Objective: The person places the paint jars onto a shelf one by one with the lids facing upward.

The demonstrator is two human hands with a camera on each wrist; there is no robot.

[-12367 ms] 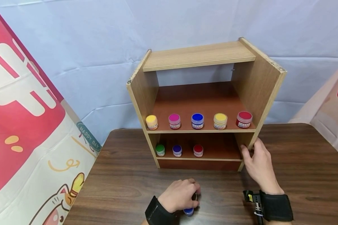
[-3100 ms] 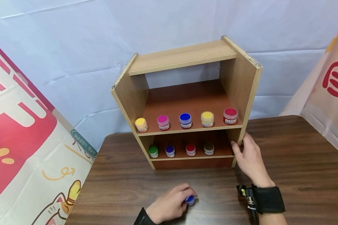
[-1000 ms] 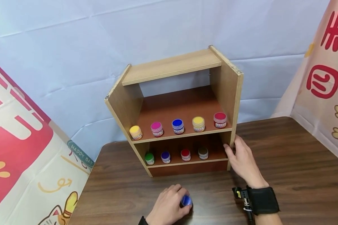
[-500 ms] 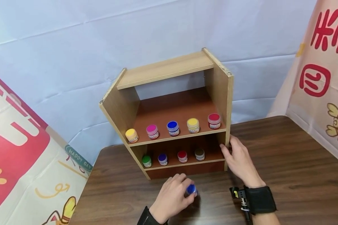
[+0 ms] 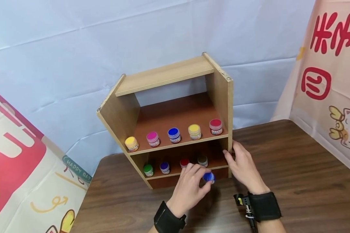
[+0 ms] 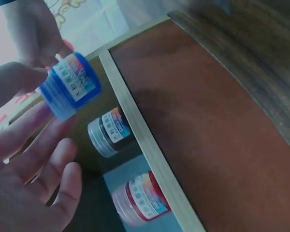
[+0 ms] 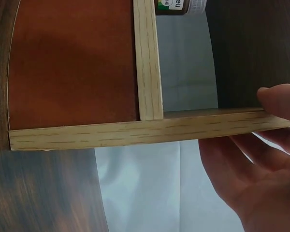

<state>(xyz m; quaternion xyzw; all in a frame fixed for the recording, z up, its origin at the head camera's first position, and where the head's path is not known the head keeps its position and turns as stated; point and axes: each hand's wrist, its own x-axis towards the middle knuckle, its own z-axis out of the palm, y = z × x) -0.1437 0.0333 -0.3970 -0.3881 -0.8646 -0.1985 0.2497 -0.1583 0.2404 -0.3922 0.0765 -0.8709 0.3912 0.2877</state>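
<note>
A small blue paint jar (image 5: 208, 177) is pinched between thumb and fingers of my left hand (image 5: 189, 187), raised in front of the lower shelf's front edge. In the left wrist view this paint jar (image 6: 71, 83) is tilted, its label showing, near the dark brown jar (image 6: 108, 131) and red jar (image 6: 141, 195) on the lower shelf. My right hand (image 5: 246, 166) grips the right side panel of the wooden shelf unit (image 5: 164, 74), thumb on the inner side. The right wrist view shows the fingers of the right hand (image 7: 261, 176) outside that panel.
On the upper shelf stand several jars: light yellow (image 5: 131, 144), pink (image 5: 153, 139), blue (image 5: 174, 135), yellow (image 5: 194, 131) and red (image 5: 215, 126). Below, a green jar (image 5: 148, 170) and a dark blue jar (image 5: 164, 167) stand left of the red and brown ones.
The brown jar joined the lower shelf between the two oldest frames. Since then my left hand has brought the blue jar up from the table towards the lower shelf; my right hand keeps its grip.
</note>
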